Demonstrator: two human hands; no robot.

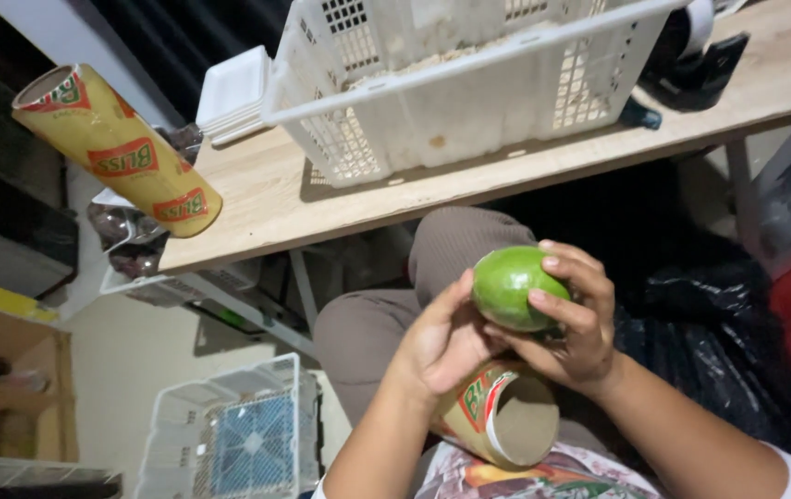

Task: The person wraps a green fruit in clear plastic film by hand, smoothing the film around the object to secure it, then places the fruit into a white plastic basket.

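Main risk was a drop. The green fruit, smooth-skinned, probably a green mango though I couldn't be sure, sat in mid-air over the person's lap with nothing under it but fingertips. A slick skin plus a fingertip-only grip meant any regrip could let it slide toward the dark floor area below.

Second risk: the roll of wrap on a cardboard core lay on the lap just under the hands, open end toward the camera. It looked unsecured, wedged only by the left wrist. If that wrist lifted, the roll could tip off the thigh. No loose film edge was visible, so I couldn't tell if wrap was already on the fruit.

Grip state: right hand was closed around the fruit's right side, fingers curled over its top and front, two nails showing against the skin. Left hand was cupped against the fruit's left and lower side, thumb pointing up along it, touching. The fruit sat between both hands, mostly exposed on top.

Nearby: a second, yellow-labelled roll stood off the wooden table's left end; a white plastic basket sat on the tabletop, well apart from the hands.
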